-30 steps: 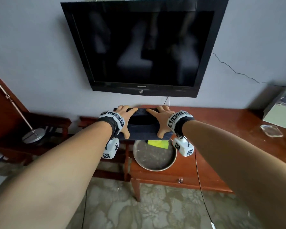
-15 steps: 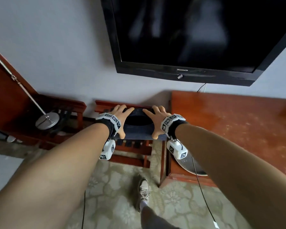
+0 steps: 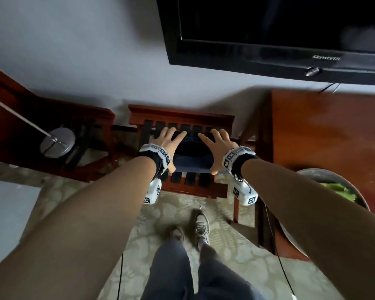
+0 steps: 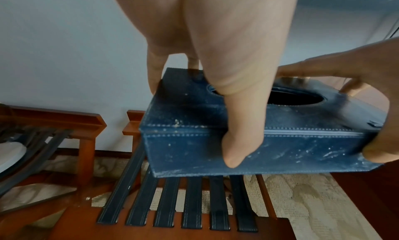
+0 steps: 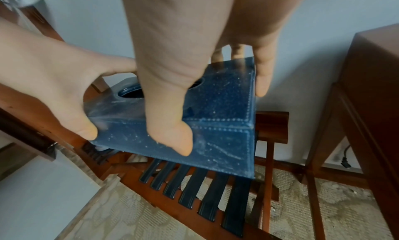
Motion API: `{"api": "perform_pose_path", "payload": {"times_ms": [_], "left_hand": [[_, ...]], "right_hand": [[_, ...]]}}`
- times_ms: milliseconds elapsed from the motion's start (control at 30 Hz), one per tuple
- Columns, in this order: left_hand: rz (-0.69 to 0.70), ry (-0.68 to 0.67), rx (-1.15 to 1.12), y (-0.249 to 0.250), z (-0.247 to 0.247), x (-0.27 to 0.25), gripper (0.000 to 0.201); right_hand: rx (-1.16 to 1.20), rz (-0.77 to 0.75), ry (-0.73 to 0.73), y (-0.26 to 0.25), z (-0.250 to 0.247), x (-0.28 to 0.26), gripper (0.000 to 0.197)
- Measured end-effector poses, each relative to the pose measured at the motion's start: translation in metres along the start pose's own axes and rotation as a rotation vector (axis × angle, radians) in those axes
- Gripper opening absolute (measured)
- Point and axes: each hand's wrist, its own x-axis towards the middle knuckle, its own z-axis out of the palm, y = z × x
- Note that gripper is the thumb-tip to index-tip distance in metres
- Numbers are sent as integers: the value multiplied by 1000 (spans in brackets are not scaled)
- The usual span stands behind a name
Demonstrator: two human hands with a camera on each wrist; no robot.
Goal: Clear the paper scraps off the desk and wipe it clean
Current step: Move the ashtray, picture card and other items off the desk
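Grey wall, patterned carpet, dark red wooden furniture. Entries run left to right across the head view.

Far left: floor lamp base (image 3: 57,142), round, metal, beside a wooden frame.

Centre: luggage rack (image 3: 183,180), red wood with dark straps. Above it a blue tissue box (image 3: 192,160), dusty, stitched edges, oval opening on top, held level and clear of the straps.

Left hand (image 3: 168,146): arm outstretched, thumb on the near side of the box, fingers spread over its top and far edge, clasping the left end. Right hand (image 3: 219,146): mirrored pose, clasping the right end.

Right: desk (image 3: 325,131), glossy red-brown top, with a round tray (image 3: 353,191) at the frame's right edge holding something green. No paper scraps are discernible.

Upper right: Skyworth television (image 3: 279,29), wall-mounted.

Step, as judged: moving the box off the desk so the top can be cleared. Next move calls for lowering it flat across the straps, then releasing both hands together.
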Motion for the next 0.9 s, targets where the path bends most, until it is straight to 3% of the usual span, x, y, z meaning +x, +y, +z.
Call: {"api": "perform_pose_path", "payload": {"times_ms": [167,333,600,767,900], "left_hand": [[58,-8,-21,-25,22,74,139],[140,-6,-1,-42,60,164,137],[132,9,-36,-48,124,262,135],[109,22,-26,-41,156,294,140],[111,1,-29,-39,157,289,142]], "right_hand": [[-1,59,-47,8,13,66,138],[21,158,-86,19,59,142,141],[44,220,-86,40,127,233,141],[87,254,-103,47,157,261,143],[136,235,-139,50,160,257,142]]}}
